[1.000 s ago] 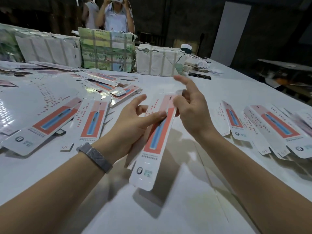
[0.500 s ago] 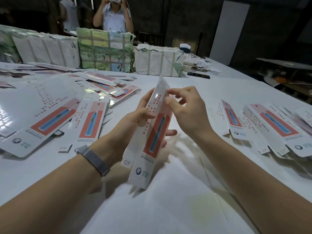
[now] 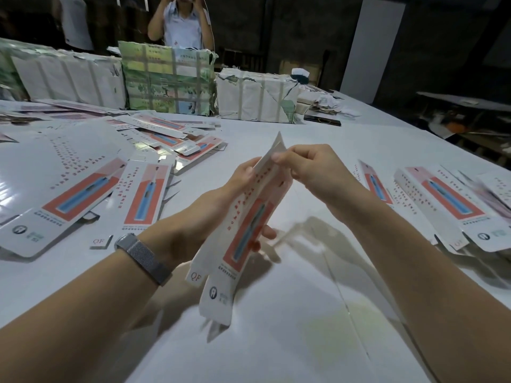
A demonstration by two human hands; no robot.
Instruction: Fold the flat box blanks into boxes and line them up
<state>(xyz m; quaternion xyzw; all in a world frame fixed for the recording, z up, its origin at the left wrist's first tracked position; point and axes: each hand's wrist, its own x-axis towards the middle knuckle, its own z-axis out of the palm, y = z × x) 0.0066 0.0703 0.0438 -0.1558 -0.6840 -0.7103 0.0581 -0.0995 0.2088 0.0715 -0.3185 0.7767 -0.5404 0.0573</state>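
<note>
Left hand grips box blank mid-length; right hand pinches its top flap. I'd crease squarely along the score.

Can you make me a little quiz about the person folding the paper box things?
1. True or false: both hands hold the box blank above the white table.
2. Which wrist wears the grey watch band? A) left B) right
3. Fill in: the right hand pinches the blank's ___ end, the one away from the person.

Key:
1. True. The left hand grips its side too.
2. A
3. Far
</note>
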